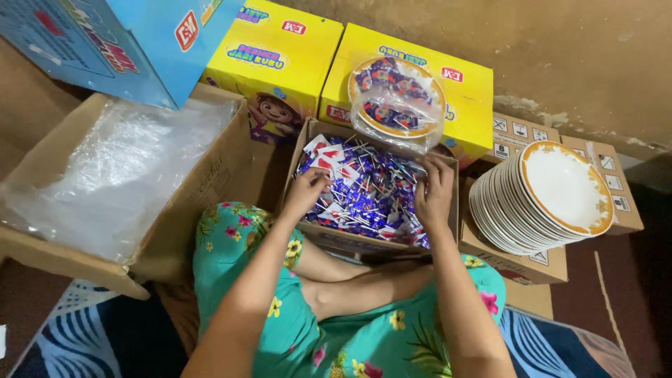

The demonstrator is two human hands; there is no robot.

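Head view, person seated on the floor, looking down.

A small open cardboard box (308, 150) is seen just in front of the knees, filled with lollipops (371, 192) in blue-and-purple wrappers, white sticks pointing in all directions; some red-and-white wrappers lie at its far left corner.

Left hand (306, 190): lowered into the near left part of the box, fingers curled together on the lollipops there. Whether any single one is pinched cannot be told.

Right hand (434, 194): set at the right side of the box, fingers spread apart and pressed down on the heap of lollipops; nothing is seen clamped.

A clear plastic bag (397, 105) holding a plate with more wrapped sweets is propped on the far edge of the box, leaning against two yellow cartons (280, 42) behind it. A blue carton (105, 42) is seen at the far left, tilted.

To the left, a large cardboard box (210, 182) lined with clear plastic sheeting (119, 175) stands touching the small box's side.

To the right, a stack of white plates with gold rims (542, 199) lies tilted on its side on flat brown cartons (518, 262).

A green floral garment (364, 343) covers the lap; a blue patterned mat (84, 336) is seen on the floor beneath.
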